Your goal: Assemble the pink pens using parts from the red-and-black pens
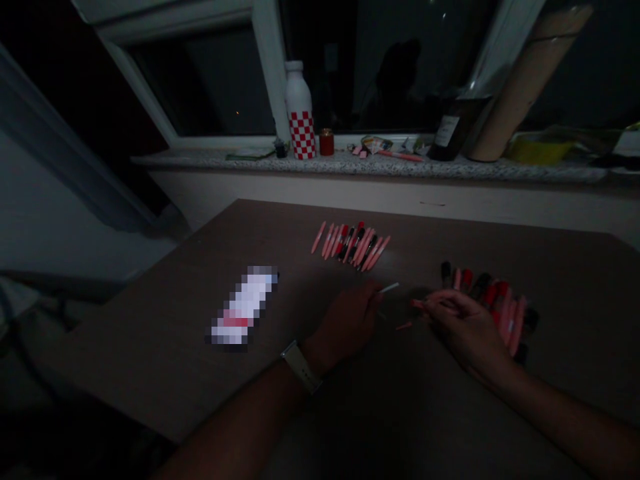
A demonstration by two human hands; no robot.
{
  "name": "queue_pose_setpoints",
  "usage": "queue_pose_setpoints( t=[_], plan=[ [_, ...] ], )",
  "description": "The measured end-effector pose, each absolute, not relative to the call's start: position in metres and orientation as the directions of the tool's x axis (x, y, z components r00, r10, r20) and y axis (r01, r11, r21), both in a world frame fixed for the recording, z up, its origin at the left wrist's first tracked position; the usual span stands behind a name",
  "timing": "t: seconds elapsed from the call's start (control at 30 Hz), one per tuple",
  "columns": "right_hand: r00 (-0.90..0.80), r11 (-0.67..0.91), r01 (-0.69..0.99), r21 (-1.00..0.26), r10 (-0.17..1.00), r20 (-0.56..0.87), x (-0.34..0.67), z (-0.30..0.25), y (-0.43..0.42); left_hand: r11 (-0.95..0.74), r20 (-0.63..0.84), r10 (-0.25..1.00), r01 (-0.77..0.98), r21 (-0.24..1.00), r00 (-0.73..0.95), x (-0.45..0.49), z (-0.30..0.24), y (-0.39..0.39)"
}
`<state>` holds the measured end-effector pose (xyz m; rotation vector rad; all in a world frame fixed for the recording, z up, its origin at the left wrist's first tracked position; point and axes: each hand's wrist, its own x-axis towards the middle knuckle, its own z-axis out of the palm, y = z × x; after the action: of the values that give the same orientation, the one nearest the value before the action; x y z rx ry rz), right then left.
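Row of pens (353,244) behind hands (405,323), pen pile (493,300) right, bottle (301,111) on sill (350,163)

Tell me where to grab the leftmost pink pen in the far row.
Pinch the leftmost pink pen mid-barrel from above, fingers entering from its left: it lies flat, slanted, with only table there, while the other pens crowd its right.

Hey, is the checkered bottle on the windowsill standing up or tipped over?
Upright: the bottle stands on its base on the sill, cap on top.
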<state>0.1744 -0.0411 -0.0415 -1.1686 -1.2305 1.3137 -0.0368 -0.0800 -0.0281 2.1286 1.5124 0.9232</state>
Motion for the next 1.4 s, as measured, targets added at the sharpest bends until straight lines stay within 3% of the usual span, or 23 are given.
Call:
queue_pose_setpoints(
  t=[0.37, 0.73, 0.97, 1.4],
  plan=[
    [-0.103, -0.063, 0.000, -0.998, 0.993, -0.063, 0.1757, -0.0441, -0.0409, -0.338, 0.266, 0.940, 0.712, 0.615, 0.216, -0.0341, -0.0272, -0.0802],
    [-0.026, -0.070, 0.210, -0.975, 0.997, -0.077, 0.1780, -0.0382, -0.0426, -0.308, 0.219, 0.950, 0.789, 0.532, 0.223, -0.0344, -0.0194, -0.0855],
    [-0.065, 0.008, 0.327, -0.945, 0.998, -0.014, 0.1817, -0.0417, -0.0418, -0.365, 0.270, 0.929, 0.761, 0.537, 0.254, -0.0362, -0.0230, -0.0840],
    [-0.158, 0.015, 0.023, -1.000, 0.987, 0.011, 0.1757, -0.0378, -0.0453, -0.296, 0.264, 0.949, 0.779, 0.552, 0.174, -0.0388, -0.0272, -0.0757]
  ],
)
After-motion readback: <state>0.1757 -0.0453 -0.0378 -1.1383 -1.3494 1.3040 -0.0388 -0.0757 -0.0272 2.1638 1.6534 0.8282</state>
